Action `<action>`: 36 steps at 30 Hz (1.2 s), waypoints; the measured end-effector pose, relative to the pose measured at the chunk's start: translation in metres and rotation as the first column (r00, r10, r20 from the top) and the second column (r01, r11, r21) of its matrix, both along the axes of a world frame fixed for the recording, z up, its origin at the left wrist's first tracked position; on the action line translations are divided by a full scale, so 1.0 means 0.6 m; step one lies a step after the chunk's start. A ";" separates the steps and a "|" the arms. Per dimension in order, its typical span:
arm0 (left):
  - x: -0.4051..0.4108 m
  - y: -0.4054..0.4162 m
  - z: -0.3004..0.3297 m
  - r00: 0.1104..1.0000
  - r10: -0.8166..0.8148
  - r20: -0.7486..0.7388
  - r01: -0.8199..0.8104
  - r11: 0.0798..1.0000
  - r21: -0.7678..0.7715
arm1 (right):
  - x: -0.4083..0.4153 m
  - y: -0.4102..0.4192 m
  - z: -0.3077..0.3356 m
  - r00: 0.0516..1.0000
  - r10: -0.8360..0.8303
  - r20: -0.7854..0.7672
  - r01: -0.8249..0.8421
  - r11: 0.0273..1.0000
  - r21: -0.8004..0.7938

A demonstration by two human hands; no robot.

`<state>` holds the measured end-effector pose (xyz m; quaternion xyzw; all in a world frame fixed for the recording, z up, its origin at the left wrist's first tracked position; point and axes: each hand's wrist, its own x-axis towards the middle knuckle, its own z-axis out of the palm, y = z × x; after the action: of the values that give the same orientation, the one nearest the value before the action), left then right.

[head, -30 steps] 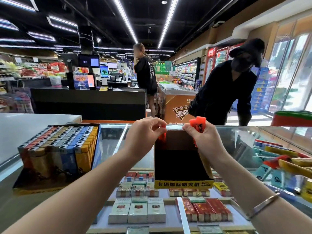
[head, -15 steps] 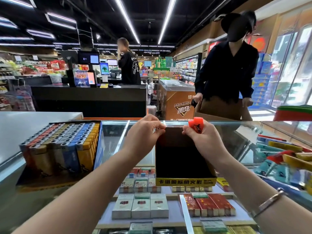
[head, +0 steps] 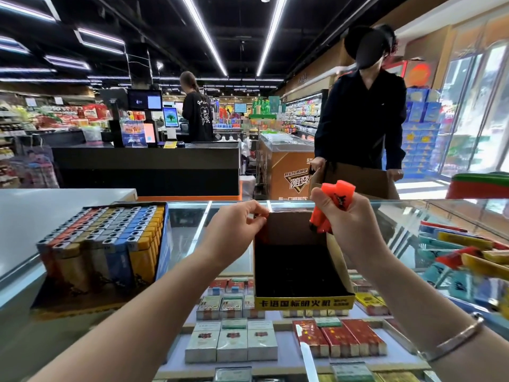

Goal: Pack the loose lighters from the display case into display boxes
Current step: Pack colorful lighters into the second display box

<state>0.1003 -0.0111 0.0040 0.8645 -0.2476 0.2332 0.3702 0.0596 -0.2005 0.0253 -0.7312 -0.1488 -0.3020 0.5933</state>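
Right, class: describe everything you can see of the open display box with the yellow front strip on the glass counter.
The display box is open-topped cardboard, brown inside its tall back wall, dark within, with a low yellow front lip printed in black characters. It stands upright on the glass counter. It looks mostly empty. The left hand pinches its back left corner; the right hand holds orange lighters over its back right corner.

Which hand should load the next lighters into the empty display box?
Right hand: it grips orange lighters above the empty display box. The left hand pinches the box's back corner.
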 end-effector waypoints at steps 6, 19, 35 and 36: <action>-0.020 0.001 0.002 0.973 0.011 0.229 -0.053 0.983 0.177 | -0.001 -0.002 -0.005 0.970 0.185 -0.159 -0.158 0.973 0.168; -0.067 -0.028 0.028 0.792 -0.194 0.580 0.025 0.958 0.287 | -0.007 -0.003 0.004 0.837 0.399 -0.375 -0.217 0.871 0.441; -0.041 -0.002 0.036 0.955 -0.004 0.295 0.053 0.986 -0.161 | -0.005 -0.001 0.001 0.960 0.052 -0.274 0.019 0.968 0.249; -0.040 -0.002 0.034 0.953 -0.014 0.301 0.056 0.990 -0.133 | -0.005 -0.002 0.000 0.952 0.070 -0.299 0.007 0.969 0.249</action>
<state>0.0761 -0.0124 0.0244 0.7865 -0.2993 0.3716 0.3921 0.0565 -0.2018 0.0251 -0.6871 -0.0281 -0.1919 0.7002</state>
